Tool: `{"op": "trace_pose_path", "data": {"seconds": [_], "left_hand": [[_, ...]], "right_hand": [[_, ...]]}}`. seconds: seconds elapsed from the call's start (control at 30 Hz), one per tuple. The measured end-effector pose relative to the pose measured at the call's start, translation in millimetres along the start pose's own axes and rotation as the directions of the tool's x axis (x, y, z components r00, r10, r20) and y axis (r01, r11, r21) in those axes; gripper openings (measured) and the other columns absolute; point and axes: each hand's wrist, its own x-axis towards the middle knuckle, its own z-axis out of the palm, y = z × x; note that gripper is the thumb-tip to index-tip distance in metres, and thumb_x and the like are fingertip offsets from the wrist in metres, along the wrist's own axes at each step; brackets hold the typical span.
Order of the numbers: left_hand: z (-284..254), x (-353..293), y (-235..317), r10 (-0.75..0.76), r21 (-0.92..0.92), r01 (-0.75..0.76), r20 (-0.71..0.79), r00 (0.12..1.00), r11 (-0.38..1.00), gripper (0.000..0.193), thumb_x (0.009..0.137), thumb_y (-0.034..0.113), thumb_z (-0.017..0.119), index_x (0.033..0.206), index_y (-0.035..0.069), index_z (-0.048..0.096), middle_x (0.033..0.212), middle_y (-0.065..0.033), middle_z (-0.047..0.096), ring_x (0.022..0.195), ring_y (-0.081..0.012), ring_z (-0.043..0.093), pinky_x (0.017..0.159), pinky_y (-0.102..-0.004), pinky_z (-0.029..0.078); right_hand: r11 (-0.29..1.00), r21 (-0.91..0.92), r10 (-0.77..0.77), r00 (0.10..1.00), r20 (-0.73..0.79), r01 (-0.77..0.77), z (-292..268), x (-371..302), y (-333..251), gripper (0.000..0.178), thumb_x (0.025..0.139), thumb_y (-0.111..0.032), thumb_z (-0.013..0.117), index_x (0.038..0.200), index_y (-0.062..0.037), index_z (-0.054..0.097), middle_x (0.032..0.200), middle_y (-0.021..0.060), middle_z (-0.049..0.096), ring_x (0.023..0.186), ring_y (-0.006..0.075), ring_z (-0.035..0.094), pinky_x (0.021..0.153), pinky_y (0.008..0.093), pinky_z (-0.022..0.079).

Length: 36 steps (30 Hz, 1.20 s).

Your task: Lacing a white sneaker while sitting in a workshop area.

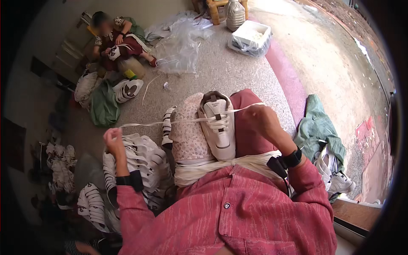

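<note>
A white sneaker upper (pixel 217 125) rests on my lap, toe toward me, on a pale floral cloth (pixel 187 131). A white shoelace (pixel 148 123) runs taut through it, stretched left and right. My left hand (pixel 113 139) is out to the left, fingers closed on one end of the lace. My right hand (pixel 260 119) is beside the shoe on the right, closed on the other end. A bundle of white laces (pixel 229 163) lies across my lap against my red shirt.
Stacks of white shoe uppers (pixel 142 159) sit by my left knee, more (pixel 91 204) lower left. Another person (pixel 117 40) sits at the far left working on a shoe. Clear plastic bags (pixel 178 42), a white box (pixel 251 36), a green cloth (pixel 316 127) and finished sneakers (pixel 338 180) lie around.
</note>
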Motion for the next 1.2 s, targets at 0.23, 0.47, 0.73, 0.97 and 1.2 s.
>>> {"op": "trace_pose_path", "data": {"seconds": [0.23,0.47,0.73,0.97,1.2], "left_hand": [[55.8,-86.1,190.2,0.075,-0.449,0.237,0.574,0.816,0.862,0.024,0.082,0.010,0.072,0.102,0.003,0.060,0.097,-0.0065,0.062,0.085,-0.0153,0.060,0.073,-0.0274,0.051],[86.2,-98.2,269.7,0.512,-0.581,-0.186,0.469,0.719,0.793,0.029,0.077,0.002,0.070,0.103,0.005,0.058,0.097,-0.0094,0.056,0.093,-0.0211,0.059,0.076,-0.0301,0.050],[89.4,-97.3,286.1,0.497,-0.473,-0.248,0.526,0.690,0.845,0.024,0.074,0.008,0.071,0.096,0.010,0.061,0.088,-0.0063,0.061,0.083,-0.0233,0.064,0.067,-0.0350,0.051],[97.5,-88.2,284.8,0.484,-0.490,-0.193,0.583,0.652,0.850,0.014,0.078,0.019,0.071,0.085,0.009,0.064,0.082,-0.0102,0.067,0.075,-0.0280,0.067,0.063,-0.0373,0.050],[124.3,-79.3,265.1,0.317,-0.461,0.154,0.781,0.538,0.874,0.011,0.086,0.016,0.062,0.083,0.006,0.064,0.065,-0.0042,0.061,0.059,-0.0210,0.060,0.056,-0.0323,0.046]], "right_hand": [[0.992,0.112,0.046,0.986,0.159,-0.064,26.9,-2.3,2.4,0.011,0.086,-0.009,0.063,0.092,-0.0021,0.068,0.081,0.0137,0.066,0.069,0.0250,0.065,0.062,0.0337,0.050],[0.968,-0.048,-0.235,0.958,0.163,0.245,35.7,9.9,-31.5,0.010,0.088,-0.008,0.059,0.097,-0.0033,0.061,0.092,0.0130,0.060,0.079,0.0348,0.063,0.066,0.0415,0.051],[0.886,-0.212,-0.357,0.898,0.255,0.413,38.5,18.7,-29.4,0.014,0.082,-0.004,0.056,0.096,-0.0036,0.056,0.095,0.0115,0.053,0.077,0.0305,0.062,0.063,0.0409,0.051],[0.937,0.116,-0.349,0.851,0.392,0.331,23.9,39.2,-9.3,0.007,0.088,-0.005,0.055,0.095,-0.0041,0.054,0.103,0.0160,0.049,0.086,0.0364,0.059,0.072,0.0451,0.047],[0.973,-0.097,-0.205,0.976,0.069,0.211,40.8,35.0,-37.3,0.010,0.085,-0.009,0.056,0.094,-0.0046,0.056,0.105,0.0147,0.052,0.085,0.0385,0.060,0.071,0.0455,0.049]]}}
